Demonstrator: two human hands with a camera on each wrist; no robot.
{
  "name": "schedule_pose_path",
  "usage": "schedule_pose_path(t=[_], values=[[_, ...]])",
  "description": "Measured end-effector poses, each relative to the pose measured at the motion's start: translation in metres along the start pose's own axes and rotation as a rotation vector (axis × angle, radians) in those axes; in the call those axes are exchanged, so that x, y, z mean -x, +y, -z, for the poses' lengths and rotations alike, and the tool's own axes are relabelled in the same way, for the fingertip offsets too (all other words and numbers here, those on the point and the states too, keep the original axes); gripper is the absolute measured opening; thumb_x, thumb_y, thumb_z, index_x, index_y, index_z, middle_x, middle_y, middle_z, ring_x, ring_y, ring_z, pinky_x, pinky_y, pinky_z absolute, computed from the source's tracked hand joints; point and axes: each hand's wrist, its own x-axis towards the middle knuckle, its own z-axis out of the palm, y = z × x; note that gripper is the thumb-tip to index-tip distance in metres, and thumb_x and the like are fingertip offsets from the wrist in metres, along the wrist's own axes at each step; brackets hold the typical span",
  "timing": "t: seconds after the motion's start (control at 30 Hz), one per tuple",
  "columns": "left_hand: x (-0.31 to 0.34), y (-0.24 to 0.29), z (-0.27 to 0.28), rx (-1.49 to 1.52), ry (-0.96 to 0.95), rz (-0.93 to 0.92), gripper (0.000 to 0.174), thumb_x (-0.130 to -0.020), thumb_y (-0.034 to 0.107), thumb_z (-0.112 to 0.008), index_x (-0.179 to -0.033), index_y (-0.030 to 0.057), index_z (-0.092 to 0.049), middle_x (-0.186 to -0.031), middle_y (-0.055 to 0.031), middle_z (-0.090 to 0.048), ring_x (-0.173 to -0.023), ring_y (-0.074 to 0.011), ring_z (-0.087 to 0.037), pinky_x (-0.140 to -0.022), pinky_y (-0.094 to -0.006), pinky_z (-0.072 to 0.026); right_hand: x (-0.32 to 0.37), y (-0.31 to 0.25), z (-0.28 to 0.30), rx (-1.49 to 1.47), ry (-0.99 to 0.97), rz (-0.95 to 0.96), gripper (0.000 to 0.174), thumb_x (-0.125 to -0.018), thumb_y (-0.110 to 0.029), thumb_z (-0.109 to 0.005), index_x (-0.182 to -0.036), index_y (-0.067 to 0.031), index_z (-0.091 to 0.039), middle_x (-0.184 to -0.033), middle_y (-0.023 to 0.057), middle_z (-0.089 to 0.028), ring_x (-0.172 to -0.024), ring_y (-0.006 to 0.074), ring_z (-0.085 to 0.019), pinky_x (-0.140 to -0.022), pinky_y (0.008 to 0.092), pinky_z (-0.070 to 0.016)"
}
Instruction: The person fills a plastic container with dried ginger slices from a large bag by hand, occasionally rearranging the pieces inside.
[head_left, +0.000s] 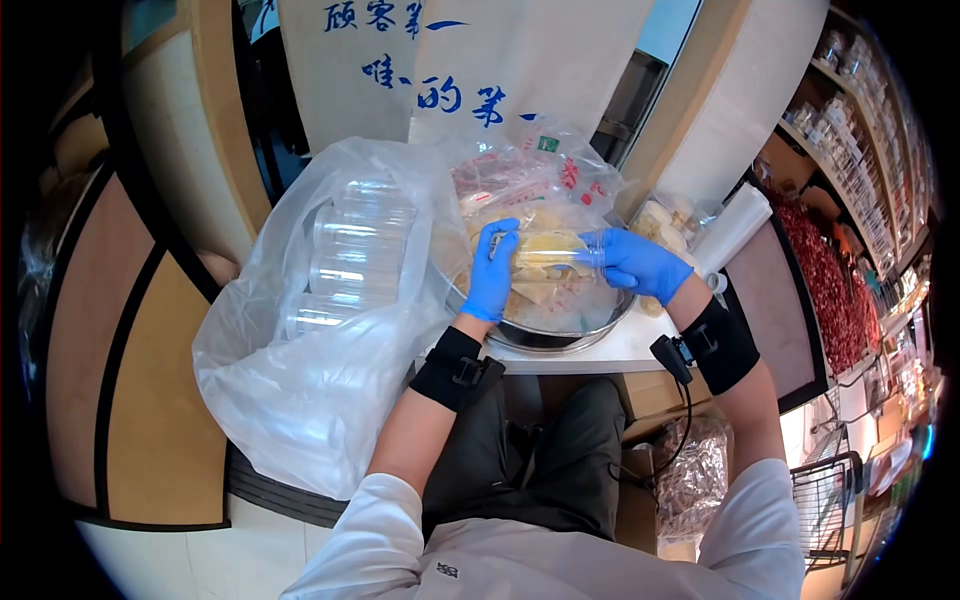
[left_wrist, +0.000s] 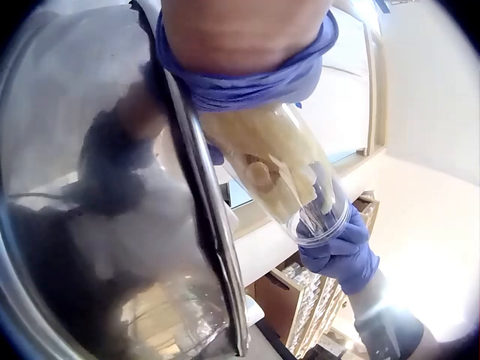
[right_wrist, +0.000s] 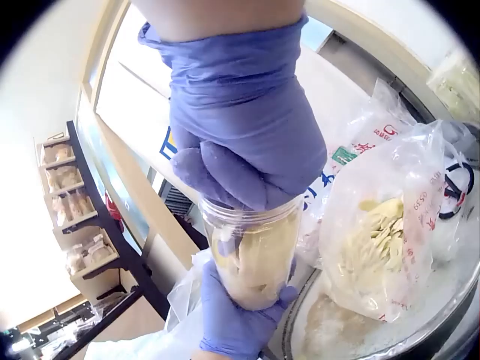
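A clear jar with pale yellow flat pieces in it lies sideways above a round metal pan. My gloved left hand grips the jar's base end. At the jar's mouth is my gloved right hand, some of its fingers inside the opening. In the right wrist view, the left hand wraps the bottom of the jar, while the right hand covers the rim with bent fingers. A plastic bag of yellow pieces rests in the pan.
A large translucent bag of clear empty jars stands left of the pan. Right of it are small bags and a plastic roll. A white board with blue writing rises behind. Shelves stand at far right.
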Motion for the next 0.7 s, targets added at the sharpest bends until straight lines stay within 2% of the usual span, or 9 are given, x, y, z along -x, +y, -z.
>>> schedule_pose_path(t=[0.03,0.07,0.13,0.17,0.23,0.27,0.33,0.63,0.7], values=[[0.000,0.000,0.001,-0.001,0.005,-0.001,0.022,-0.089,0.017,-0.050,-0.107,0.0052,-0.053,-0.107,-0.0048,-0.054,-0.101,-0.0121,-0.047,-0.092,-0.0254,-0.0352,0.000,0.005,0.003,-0.196,-0.024,0.006,0.038,-0.088,-0.018,-0.054,-0.121,0.0000,-0.047,-0.056,-0.0028,-0.045,-0.034,0.0040,-0.030,-0.033,0.0170,-0.0232],[-0.001,0.001,0.002,0.051,0.040,-0.001,0.022,-0.088,0.017,-0.050,-0.107,0.0053,-0.053,-0.107,-0.0047,-0.054,-0.101,-0.0121,-0.047,-0.092,-0.0252,-0.0351,0.000,0.008,0.007,-0.193,-0.029,0.007,0.038,-0.088,-0.018,-0.054,-0.121,0.0000,-0.047,-0.056,-0.0028,-0.045,-0.034,0.0040,-0.030,-0.033,0.0170,-0.0232],[-0.001,0.002,0.003,0.103,0.078,-0.001,0.023,-0.088,0.018,-0.050,-0.107,0.0053,-0.053,-0.107,-0.0045,-0.054,-0.101,-0.0121,-0.047,-0.092,-0.0251,-0.0349,0.001,0.015,0.012,-0.702,-0.265,0.030,0.043,-0.084,-0.013,-0.050,-0.124,0.0009,-0.043,-0.073,0.0051,-0.058,-0.034,0.0069,-0.034,-0.032,0.0180,-0.0258],[-0.001,0.001,0.003,0.038,0.086,-0.043,0.023,-0.089,0.019,-0.049,-0.107,0.0055,-0.053,-0.106,-0.0038,-0.054,-0.100,-0.0117,-0.047,-0.092,-0.0249,-0.0355,0.006,0.013,0.007,-0.703,-0.265,0.028,0.043,-0.084,-0.013,-0.050,-0.124,0.0009,-0.043,-0.073,0.0051,-0.058,-0.034,0.0069,-0.034,-0.032,0.0180,-0.0258],[0.000,0.002,0.001,-0.026,0.094,-0.086,0.024,-0.090,0.021,-0.048,-0.108,0.0058,-0.052,-0.106,-0.0030,-0.053,-0.100,-0.0113,-0.047,-0.091,-0.0246,-0.0361,0.016,0.004,-0.005,-0.868,-0.237,0.049,0.047,-0.079,-0.010,-0.042,-0.124,0.0034,-0.041,-0.098,0.0141,-0.060,-0.034,0.0113,-0.037,-0.033,0.0206,-0.0305],[0.001,0.004,0.000,-0.022,0.101,-0.067,0.023,-0.090,0.020,-0.049,-0.107,0.0055,-0.052,-0.106,-0.0031,-0.053,-0.100,-0.0113,-0.047,-0.091,-0.0249,-0.0363,0.015,0.004,-0.004,-0.867,-0.236,0.047,0.047,-0.079,-0.010,-0.042,-0.124,0.0034,-0.041,-0.098,0.0141,-0.060,-0.034,0.0113,-0.037,-0.033,0.0206,-0.0305],[0.003,0.007,-0.003,-0.018,0.108,-0.047,0.022,-0.089,0.019,-0.050,-0.107,0.0052,-0.052,-0.106,-0.0033,-0.054,-0.100,-0.0114,-0.047,-0.091,-0.0252,-0.0365,0.014,0.008,-0.001,-0.911,-0.311,0.058,0.051,-0.076,-0.012,-0.040,-0.124,0.0041,-0.041,-0.113,0.0183,-0.055,-0.036,0.0141,-0.038,-0.034,0.0232,-0.0325],[0.000,0.007,-0.006,-0.093,0.136,-0.009,0.019,-0.089,0.015,-0.052,-0.102,0.0033,-0.055,-0.105,-0.0041,-0.056,-0.101,-0.0112,-0.049,-0.091,-0.0256,-0.0371,0.006,0.008,0.005,-0.906,-0.406,0.066,0.054,-0.074,-0.015,-0.042,-0.125,0.0040,-0.040,-0.114,0.0187,-0.055,-0.039,0.0162,-0.039,-0.038,0.0258,-0.0327],[-0.004,-0.002,-0.002,-0.067,0.106,-0.068,0.022,-0.090,0.020,-0.048,-0.104,0.0045,-0.055,-0.104,-0.0038,-0.056,-0.099,-0.0127,-0.050,-0.091,-0.0258,-0.0374,0.011,0.003,-0.004,-0.883,-0.416,0.085,0.052,-0.076,-0.017,-0.042,-0.125,0.0040,-0.041,-0.114,0.0184,-0.055,-0.039,0.0166,-0.039,-0.038,0.0259,-0.0331]])
